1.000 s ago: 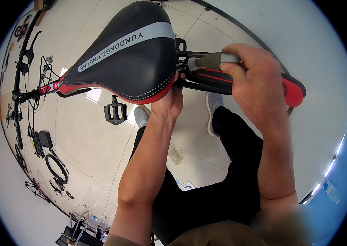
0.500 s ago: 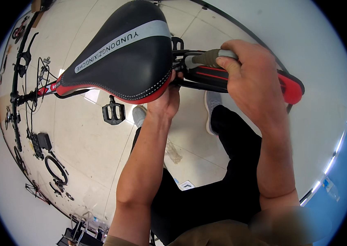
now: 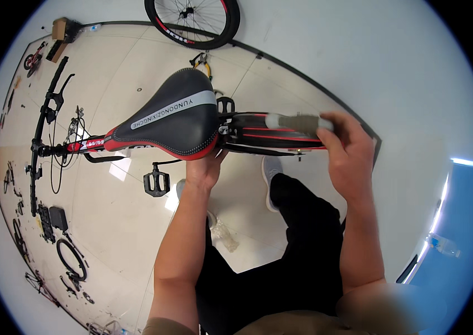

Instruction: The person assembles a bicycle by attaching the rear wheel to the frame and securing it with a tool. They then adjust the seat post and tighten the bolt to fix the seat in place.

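Observation:
A bicycle stands before me, its black saddle [image 3: 194, 123] with grey band and red edge in the middle. My left hand [image 3: 202, 172] reaches up beneath the saddle's rear; its fingers are mostly hidden there, so their grip does not show. In my right hand [image 3: 352, 156], thumb and fingers are closed on the end of a grey-and-olive tool handle [image 3: 298, 124]. This handle lies above the black, red-striped rear mudguard [image 3: 270, 137], motion-blurred, and its working tip cannot be made out. A black pedal [image 3: 156, 183] sticks out left of my left forearm.
The handlebar [image 3: 38, 134] with hanging cables is at the left. A loose wheel [image 3: 228, 25] leans at the far wall. Bike parts, including a small black ring [image 3: 72, 259], lie on the left floor. Clear plastic wrap [image 3: 224, 237] lies near my feet.
My view has shifted, so the saddle appears smaller and the loose wheel is now visible. My right hand has slid back toward the handle's end; my left hand stays under the saddle.

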{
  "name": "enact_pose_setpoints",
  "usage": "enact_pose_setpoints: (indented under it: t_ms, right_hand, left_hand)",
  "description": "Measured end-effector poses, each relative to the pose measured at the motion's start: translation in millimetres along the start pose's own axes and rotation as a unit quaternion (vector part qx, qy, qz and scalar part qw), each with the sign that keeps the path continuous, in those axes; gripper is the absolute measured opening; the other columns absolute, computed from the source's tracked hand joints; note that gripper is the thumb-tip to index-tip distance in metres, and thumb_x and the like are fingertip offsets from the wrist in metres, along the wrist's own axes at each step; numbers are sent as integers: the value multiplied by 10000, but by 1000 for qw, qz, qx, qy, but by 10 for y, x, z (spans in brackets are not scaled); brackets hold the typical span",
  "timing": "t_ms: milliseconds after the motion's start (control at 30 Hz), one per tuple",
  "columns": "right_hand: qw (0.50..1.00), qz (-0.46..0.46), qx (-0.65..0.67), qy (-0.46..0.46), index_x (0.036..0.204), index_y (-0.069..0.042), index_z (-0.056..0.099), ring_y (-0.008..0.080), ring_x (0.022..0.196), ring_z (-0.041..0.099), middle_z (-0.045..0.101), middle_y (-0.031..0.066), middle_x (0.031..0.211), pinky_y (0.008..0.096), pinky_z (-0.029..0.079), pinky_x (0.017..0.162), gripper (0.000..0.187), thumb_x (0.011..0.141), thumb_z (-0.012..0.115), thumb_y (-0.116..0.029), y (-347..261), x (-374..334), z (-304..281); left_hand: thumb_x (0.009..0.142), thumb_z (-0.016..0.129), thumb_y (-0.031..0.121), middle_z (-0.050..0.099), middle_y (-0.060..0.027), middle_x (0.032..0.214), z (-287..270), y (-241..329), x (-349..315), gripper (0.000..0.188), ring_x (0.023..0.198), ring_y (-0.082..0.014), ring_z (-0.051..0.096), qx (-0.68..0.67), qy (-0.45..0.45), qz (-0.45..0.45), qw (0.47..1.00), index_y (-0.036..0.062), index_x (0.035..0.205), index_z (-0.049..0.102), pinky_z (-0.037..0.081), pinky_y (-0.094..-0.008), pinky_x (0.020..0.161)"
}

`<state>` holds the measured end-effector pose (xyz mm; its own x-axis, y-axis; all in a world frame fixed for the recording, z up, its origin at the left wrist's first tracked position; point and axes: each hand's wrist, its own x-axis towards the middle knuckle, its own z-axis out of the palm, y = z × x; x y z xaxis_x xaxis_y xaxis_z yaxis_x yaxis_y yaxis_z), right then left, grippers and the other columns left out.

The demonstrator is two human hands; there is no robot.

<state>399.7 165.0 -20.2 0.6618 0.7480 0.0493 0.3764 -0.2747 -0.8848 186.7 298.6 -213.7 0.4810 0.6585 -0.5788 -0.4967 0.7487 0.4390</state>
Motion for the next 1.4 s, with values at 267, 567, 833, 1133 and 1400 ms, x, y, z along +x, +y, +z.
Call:
enact_pose_setpoints:
  t_ms: [267,567,833,1133,1400]
  right_hand:
    - [870,206,448,-8,1243,35,561,187,904,669,686,115,1043,451,532,974,239,1031,556,-76,456,-815,-1019]
    - [689,195,694,-80,1284,-1,560,210,949,620,612,136,1114,499,429,1108,269,1028,500,-52,724,-1658,-1453]
    - [637,200,731,-141,1232,53,544,205,936,636,622,164,1123,486,451,1077,319,945,598,-73,397,-1844,-1597]
    - [634,271,724,-7,1115,1,512,199,727,567,625,164,1060,479,485,874,359,761,477,-49,351,-2002,-1628]
    - [540,325,775,45,1032,19,565,191,693,555,623,140,1006,464,488,850,303,751,470,-46,536,-1940,-1692]
  left_hand:
    - [979,588,247,506,-166,1450,-310,-186,-688,628,1264,-298,499,145,89,-24,985,89,1542,360,371,-476,1121]
    - [970,636,184,563,-162,1316,-605,-730,-1881,607,1068,-268,593,125,60,-49,989,67,1496,357,490,-451,956]
    - [991,606,191,546,-149,1398,-497,-887,-2348,621,1143,-284,583,193,83,-55,976,98,1544,341,465,-472,1031]
    - [930,644,99,668,-126,1217,484,-625,-1943,526,1008,-228,651,439,90,57,892,23,1426,483,534,-383,888]
    - [717,863,221,526,-236,1400,1923,-618,-1064,932,1359,-398,432,832,-44,375,408,52,1509,403,343,-501,1144]
